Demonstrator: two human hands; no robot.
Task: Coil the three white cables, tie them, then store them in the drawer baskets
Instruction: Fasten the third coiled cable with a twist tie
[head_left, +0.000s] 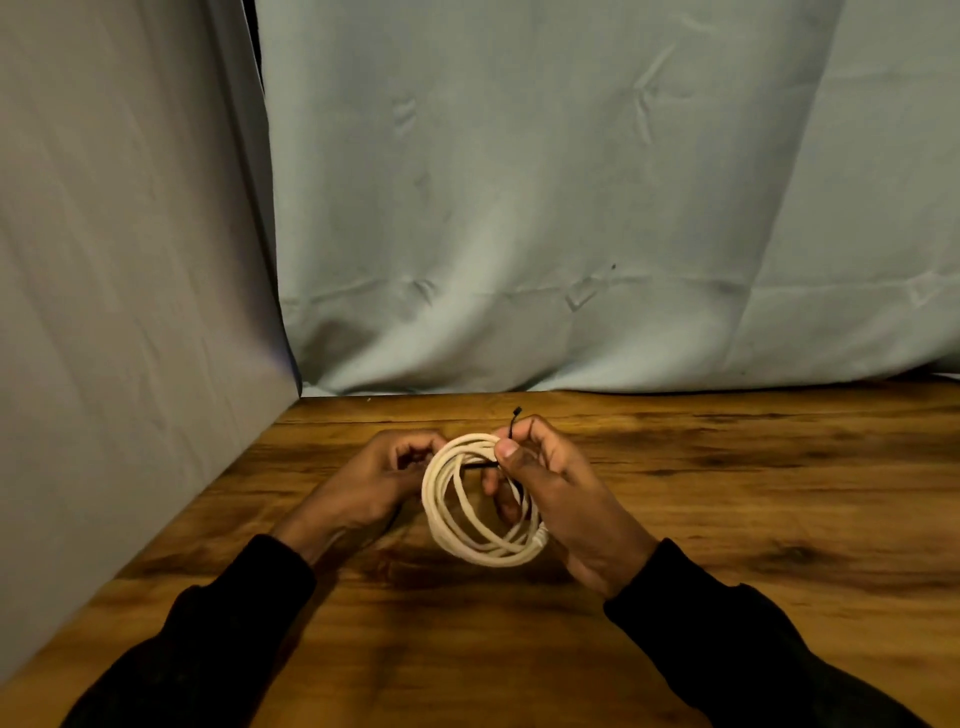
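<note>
A coiled white cable (480, 501) was held upright just above the wooden table (727, 519), several loops bunched into a rough ring, and everything else is placed here relative to that coil.

The right hand (558, 499) was on the coil's right side. Its thumb pressed the top of the loops against the curled fingers, so the hand was closed around the bundle, with some fingers passing through the ring's opening. The same pinch also caught a thin black tie (511, 431): one end stuck up above the coil's top edge past the fingertips, and a short dark stretch ran leftward across the loops just below the thumb.

The left hand (374, 483) was on the coil's left side, fingers curled inward toward the upper left of the ring. Its fingertips were right at the loops; whether they gripped the cable or the tie's other end could not be told from this angle.

Both forearms wore dark sleeves (727, 639) that reached in from below the coil. Behind the coil, a pale fabric backdrop (571, 208) hung down to the table's far edge, and a second sheet (130, 260) closed off the side to the coil's left.
</note>
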